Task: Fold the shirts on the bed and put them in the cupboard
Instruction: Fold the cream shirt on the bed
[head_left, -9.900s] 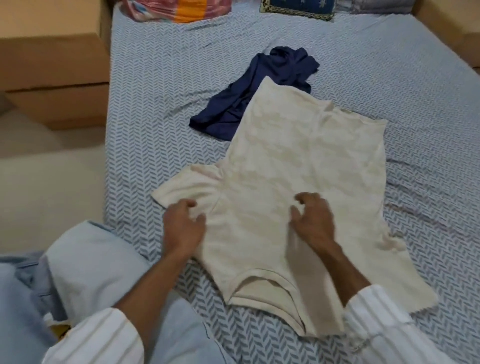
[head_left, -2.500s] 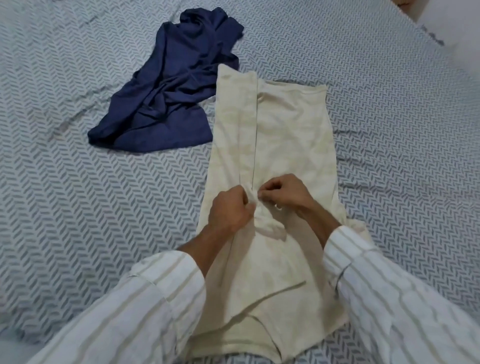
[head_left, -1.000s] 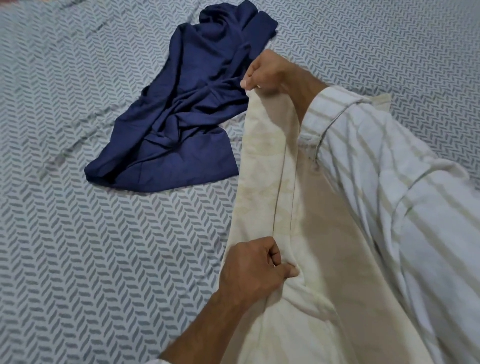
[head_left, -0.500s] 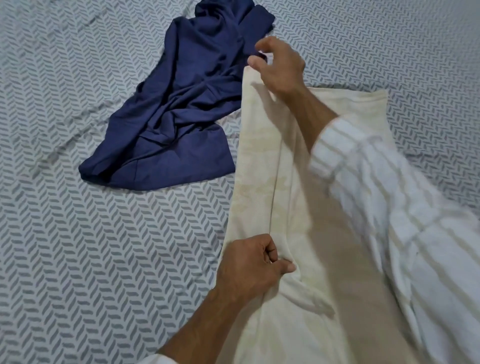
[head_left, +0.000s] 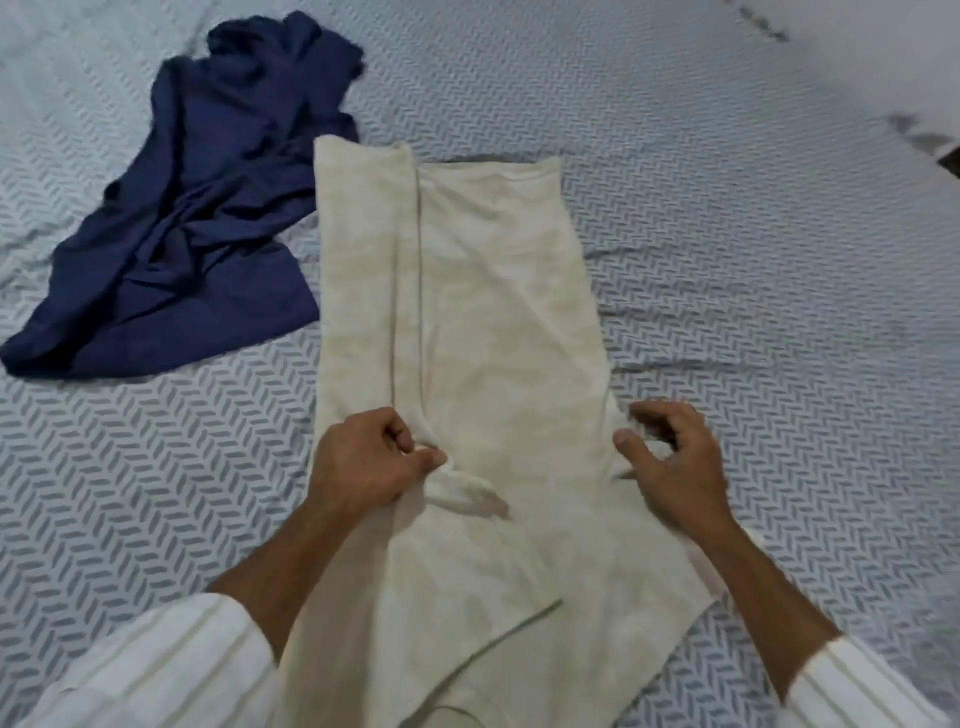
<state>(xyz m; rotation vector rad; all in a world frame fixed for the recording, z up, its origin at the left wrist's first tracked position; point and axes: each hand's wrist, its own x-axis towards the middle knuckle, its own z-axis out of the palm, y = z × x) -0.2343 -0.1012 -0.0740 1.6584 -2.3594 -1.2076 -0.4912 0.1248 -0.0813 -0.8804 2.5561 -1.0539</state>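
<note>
A cream shirt (head_left: 493, 322) lies flat on the bed (head_left: 727, 234), its left side folded inward along a long crease. My left hand (head_left: 363, 457) pinches the folded-in sleeve and crease at the shirt's middle. At the shirt's right edge, where the right sleeve starts, is my right hand (head_left: 670, 457), its fingers curled over the cloth and its thumb touching the edge. A crumpled navy shirt (head_left: 182, 208) lies to the upper left, touching the cream shirt's far left corner.
The bed sheet has a grey-and-white herringbone pattern with a few wrinkles right of the cream shirt. A pale, blurred surface (head_left: 883, 52) shows past the bed's edge at the upper right. No cupboard is in view.
My right hand let go of the shirt's far hem and came back to the near right edge. The left hand kept its pinch on the fold. The camera pulled back.
</note>
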